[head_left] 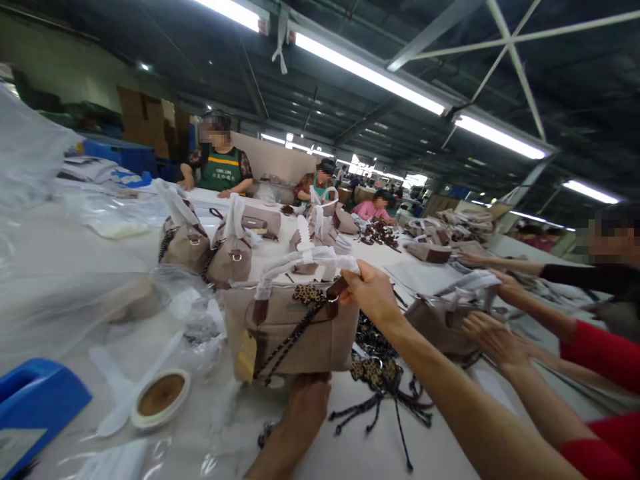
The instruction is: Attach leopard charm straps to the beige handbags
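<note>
A beige ribbed handbag with brown leather tabs stands upright in front of me. White wrapping covers its handles, and a black braided cord with a leopard-print flower charm hangs on its front. My right hand is closed in a pinch at the brown tab and wrapped handle on the bag's right side. Beneath the bag, my left hand reaches in against its underside; the bag hides its fingers. More leopard-print charms with black braided cords lie on the table just right of the bag.
A tape roll and a blue dispenser sit at left, near clear plastic bags. Several wrapped handbags stand behind. At right, a co-worker in red sleeves has hands on another handbag. Other people work farther back.
</note>
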Tool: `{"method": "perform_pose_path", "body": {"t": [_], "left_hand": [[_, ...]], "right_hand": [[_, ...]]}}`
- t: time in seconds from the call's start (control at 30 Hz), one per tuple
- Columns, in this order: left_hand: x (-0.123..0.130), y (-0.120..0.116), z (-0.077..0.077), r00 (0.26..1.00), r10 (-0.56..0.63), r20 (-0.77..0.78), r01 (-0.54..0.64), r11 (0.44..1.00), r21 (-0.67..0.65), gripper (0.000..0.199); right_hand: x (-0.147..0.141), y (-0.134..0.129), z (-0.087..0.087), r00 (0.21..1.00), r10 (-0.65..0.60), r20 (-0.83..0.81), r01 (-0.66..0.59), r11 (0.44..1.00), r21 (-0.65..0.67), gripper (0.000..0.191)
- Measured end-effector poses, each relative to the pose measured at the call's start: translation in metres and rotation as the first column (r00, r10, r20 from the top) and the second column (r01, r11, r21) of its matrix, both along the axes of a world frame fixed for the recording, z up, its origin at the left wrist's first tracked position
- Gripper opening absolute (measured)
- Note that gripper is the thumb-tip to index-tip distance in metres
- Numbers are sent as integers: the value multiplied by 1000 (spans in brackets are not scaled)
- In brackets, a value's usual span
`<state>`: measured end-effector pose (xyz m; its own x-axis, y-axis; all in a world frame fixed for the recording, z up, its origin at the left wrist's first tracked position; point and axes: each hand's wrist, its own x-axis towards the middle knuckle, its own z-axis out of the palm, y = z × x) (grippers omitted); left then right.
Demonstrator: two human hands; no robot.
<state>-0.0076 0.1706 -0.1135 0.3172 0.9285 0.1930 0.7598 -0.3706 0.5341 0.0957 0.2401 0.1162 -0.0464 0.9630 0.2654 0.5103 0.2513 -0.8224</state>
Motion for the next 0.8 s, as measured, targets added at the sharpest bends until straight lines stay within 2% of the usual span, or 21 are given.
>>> {"method": "perform_pose_path", "body": {"t": [0.13, 0.3, 0.4, 0.53, 0.63, 0.73, 0.8], "left_hand": [[4, 2, 18, 994, -43, -102, 32, 993, -113, 24], [-11, -27, 43, 971, -182, -153, 148, 966, -211, 22], [-24, -44, 65, 976, -207, -67, 191, 963, -190, 24], [-32, -58, 88, 985, -145, 99, 159, 975, -153, 24], [-31, -64, 89, 974, -88, 207, 116, 985, -130, 23], [-34, -71, 79, 960, 1, 279, 34, 992, -123, 23], [-39, -77, 69, 959, 70, 273, -32, 989, -141, 24]], "right_hand": [[11, -15, -18, 996, -89, -20, 90, 995, 44, 16], [26, -16, -44, 988, -128, 86, 135, 988, -74, 13], [39, -16, -53, 990, -85, 109, 100, 986, -133, 14], [51, -24, -56, 986, 72, 149, -47, 986, -161, 22], [52, -34, -57, 972, 114, 207, -96, 991, -93, 24], [50, -43, -58, 961, 119, 248, -117, 993, -22, 22], [49, -49, -58, 958, 130, 255, -132, 991, -8, 20]]}}
